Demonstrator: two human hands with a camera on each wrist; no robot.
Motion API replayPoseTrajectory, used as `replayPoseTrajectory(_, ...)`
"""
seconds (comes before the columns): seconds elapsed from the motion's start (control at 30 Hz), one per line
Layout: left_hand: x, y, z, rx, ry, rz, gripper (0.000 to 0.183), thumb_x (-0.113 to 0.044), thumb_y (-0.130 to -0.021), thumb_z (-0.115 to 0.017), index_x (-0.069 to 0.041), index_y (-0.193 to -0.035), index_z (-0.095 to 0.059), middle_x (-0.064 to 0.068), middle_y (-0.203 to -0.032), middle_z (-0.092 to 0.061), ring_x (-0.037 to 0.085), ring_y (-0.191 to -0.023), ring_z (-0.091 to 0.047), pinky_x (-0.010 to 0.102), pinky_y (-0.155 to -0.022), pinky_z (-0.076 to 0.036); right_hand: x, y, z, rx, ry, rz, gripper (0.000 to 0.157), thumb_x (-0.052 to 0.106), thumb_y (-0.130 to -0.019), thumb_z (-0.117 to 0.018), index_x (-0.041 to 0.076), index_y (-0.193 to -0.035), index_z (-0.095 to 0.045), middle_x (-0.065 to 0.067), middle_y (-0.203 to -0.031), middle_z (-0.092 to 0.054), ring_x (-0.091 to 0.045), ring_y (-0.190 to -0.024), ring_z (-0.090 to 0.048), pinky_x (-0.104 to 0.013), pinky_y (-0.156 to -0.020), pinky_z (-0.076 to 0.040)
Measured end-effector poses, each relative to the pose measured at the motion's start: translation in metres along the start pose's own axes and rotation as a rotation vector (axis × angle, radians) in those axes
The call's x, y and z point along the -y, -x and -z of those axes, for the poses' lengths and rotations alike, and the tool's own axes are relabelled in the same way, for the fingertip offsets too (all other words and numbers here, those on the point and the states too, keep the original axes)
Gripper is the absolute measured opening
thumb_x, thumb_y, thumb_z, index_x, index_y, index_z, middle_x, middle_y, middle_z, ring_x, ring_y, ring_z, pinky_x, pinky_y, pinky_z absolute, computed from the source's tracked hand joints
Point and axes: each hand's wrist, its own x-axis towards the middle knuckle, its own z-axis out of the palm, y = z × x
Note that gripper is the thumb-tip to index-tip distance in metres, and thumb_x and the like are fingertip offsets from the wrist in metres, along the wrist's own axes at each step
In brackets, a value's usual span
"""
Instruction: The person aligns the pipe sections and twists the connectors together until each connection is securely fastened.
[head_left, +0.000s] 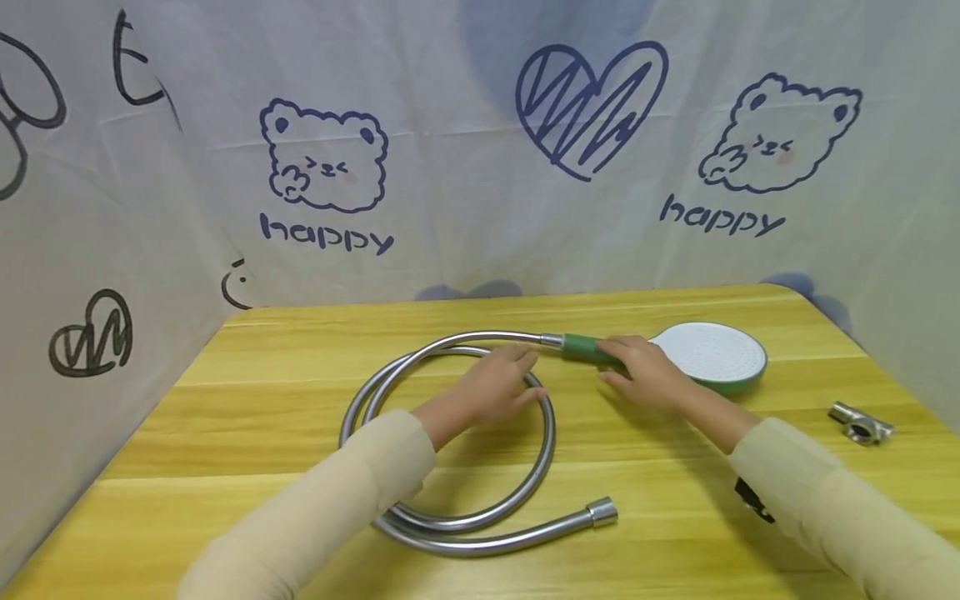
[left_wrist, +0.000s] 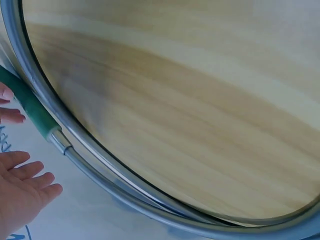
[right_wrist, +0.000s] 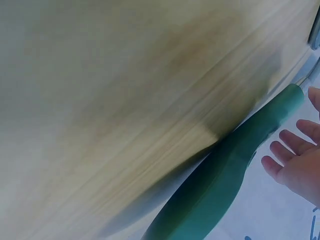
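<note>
A green shower head (head_left: pixel 708 354) lies with its white spray face up at the back right. Its green handle (head_left: pixel 581 348) joins a coiled silver shower hose (head_left: pixel 551 442). Over the coil's right side is my left hand (head_left: pixel 495 387), fingers extended and holding nothing. My right hand (head_left: pixel 648 371) is at the handle, its fingertips overlapping it from above. Loose, uncurled fingers (left_wrist: pixel 27 172) show beside the handle in the left wrist view. In the right wrist view, the handle (right_wrist: pixel 250 130) crosses diagonally, with spread fingers (right_wrist: pixel 295 142) apart from it.
The hose's loose end nut (head_left: pixel 602 512) points right near the front of the wooden table (head_left: pixel 247 400). A small metal fitting with a ring (head_left: pixel 862 423) rests at the right. White cloth (head_left: pixel 457 200) with drawings hangs behind the table and along its sides.
</note>
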Motion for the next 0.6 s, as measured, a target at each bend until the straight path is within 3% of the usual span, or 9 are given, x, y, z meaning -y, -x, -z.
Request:
replayPoseTrajectory(0.4,-0.014,0.041,0.001,-0.115,0.037,-0.088,0.054,-0.035,-0.094,-0.051,0.006,-0.128,-0.049,0.023,-0.135,-0.048,0.034,-0.125,-0.047,0.041,-0.105,-0.037,0.004,0.023,0.007,-0.042,0.009,0.042,0.047,0.016,-0.088,-0.063,-0.007,-0.127,-0.051,-0.028,-0.125,-0.053,-0.045,-0.116,-0.048,-0.06,-0.092,-0.04)
replayPoseTrajectory(0.6,-0.019,0.061,-0.002,-0.095,0.092,-0.083,0.054,-0.034,-0.094,-0.052,0.006,-0.13,-0.048,0.024,-0.136,-0.047,0.036,-0.126,-0.045,0.043,-0.106,-0.036,0.005,0.038,0.01,-0.041,0.005,0.038,0.048,0.02,-0.088,-0.063,-0.004,-0.127,-0.051,-0.028,-0.128,-0.051,-0.048,-0.12,-0.044,-0.065,-0.092,-0.035)
